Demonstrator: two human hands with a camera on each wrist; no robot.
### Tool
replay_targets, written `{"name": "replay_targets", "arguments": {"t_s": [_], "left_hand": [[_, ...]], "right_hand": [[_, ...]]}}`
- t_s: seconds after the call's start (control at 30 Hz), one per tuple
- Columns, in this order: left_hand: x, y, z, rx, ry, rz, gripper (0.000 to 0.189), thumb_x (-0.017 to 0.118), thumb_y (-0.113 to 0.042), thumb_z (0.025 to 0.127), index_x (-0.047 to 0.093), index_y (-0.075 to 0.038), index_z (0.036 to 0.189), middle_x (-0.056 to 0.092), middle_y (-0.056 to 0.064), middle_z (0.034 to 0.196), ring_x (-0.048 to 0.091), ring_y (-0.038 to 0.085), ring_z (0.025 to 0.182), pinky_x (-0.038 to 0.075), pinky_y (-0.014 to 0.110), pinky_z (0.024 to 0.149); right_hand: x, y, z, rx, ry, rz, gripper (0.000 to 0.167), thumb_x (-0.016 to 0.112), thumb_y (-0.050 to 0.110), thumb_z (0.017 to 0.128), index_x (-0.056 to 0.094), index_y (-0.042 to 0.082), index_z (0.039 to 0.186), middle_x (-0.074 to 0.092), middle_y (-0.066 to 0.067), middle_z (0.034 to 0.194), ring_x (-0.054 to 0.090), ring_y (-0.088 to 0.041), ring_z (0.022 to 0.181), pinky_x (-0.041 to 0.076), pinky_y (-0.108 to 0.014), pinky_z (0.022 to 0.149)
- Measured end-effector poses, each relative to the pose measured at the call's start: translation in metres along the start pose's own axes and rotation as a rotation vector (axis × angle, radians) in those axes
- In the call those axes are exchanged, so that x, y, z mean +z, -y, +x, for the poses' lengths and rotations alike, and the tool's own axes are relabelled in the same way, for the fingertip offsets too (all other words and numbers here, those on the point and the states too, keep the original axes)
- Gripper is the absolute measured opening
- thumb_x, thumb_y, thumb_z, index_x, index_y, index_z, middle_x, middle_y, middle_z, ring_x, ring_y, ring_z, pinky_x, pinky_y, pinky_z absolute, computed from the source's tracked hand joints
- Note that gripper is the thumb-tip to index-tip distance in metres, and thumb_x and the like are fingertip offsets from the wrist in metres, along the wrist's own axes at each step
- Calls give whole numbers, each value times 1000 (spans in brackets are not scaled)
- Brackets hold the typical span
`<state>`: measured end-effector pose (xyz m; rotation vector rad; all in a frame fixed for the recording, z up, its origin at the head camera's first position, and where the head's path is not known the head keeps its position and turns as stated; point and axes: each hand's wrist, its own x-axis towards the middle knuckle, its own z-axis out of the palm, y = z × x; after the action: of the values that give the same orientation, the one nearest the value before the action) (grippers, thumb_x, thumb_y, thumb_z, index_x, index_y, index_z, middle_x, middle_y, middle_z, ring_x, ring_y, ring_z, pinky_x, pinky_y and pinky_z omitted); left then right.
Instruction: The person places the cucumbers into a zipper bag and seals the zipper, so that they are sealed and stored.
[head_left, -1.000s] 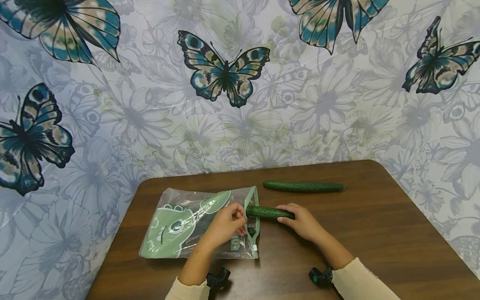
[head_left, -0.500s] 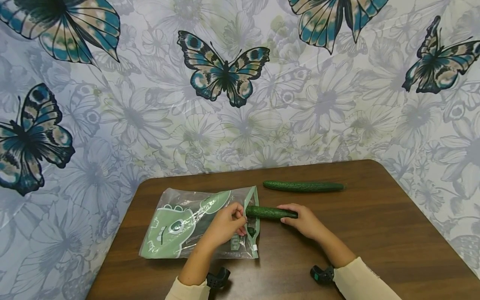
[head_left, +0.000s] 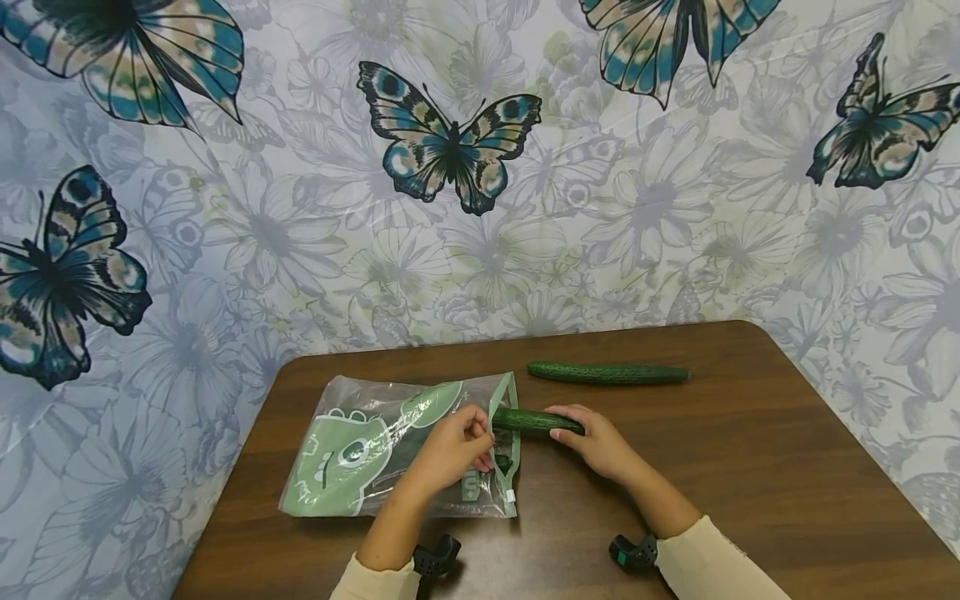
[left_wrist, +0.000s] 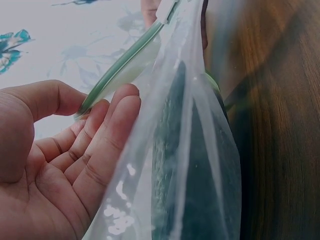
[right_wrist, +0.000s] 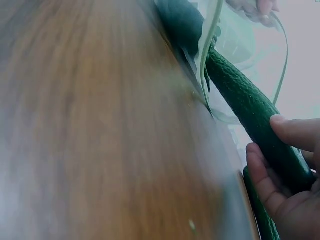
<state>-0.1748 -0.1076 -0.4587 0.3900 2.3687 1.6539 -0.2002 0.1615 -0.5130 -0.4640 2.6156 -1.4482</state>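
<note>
A clear zip bag (head_left: pixel 337 475) with a green cartoon print lies on the table, its mouth facing right. My left hand (head_left: pixel 450 446) pinches the green edge (left_wrist: pixel 115 72) of the mouth between thumb and fingers, holding it apart. My right hand (head_left: pixel 603 446) grips the outer end of a cucumber (head_left: pixel 528 420), whose far end is inside the mouth. Through the plastic in the left wrist view, a dark green cucumber shape (left_wrist: pixel 170 150) shows in the bag. In the right wrist view, the thumb lies on top of the held cucumber (right_wrist: pixel 245 97), fingers beneath.
Another cucumber (head_left: pixel 607 373) lies on the brown wooden table (head_left: pixel 750 450), behind the right hand. A white zip slider (head_left: pixel 510 496) sits at the bag's near corner. Beyond the table's back edge hangs a butterfly-patterned backdrop (head_left: pixel 450 267).
My right hand and the cucumber shift very slightly right, then left, so a little less of the cucumber shows outside the bag. The left hand and bag stay in place.
</note>
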Motion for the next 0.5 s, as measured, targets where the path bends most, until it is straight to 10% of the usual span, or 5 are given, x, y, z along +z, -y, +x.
{"name": "replay_targets", "arguments": {"t_s": [0.5], "left_hand": [[0, 1, 0, -9, 3, 8, 7, 61, -6, 95, 55, -2, 96, 63, 16, 82, 72, 27, 64, 64, 37, 58]], "right_hand": [[24, 13, 14, -7, -40, 28, 38, 69, 20, 96, 66, 14, 133, 66, -8, 130, 61, -27, 121, 50, -49, 103]]}}
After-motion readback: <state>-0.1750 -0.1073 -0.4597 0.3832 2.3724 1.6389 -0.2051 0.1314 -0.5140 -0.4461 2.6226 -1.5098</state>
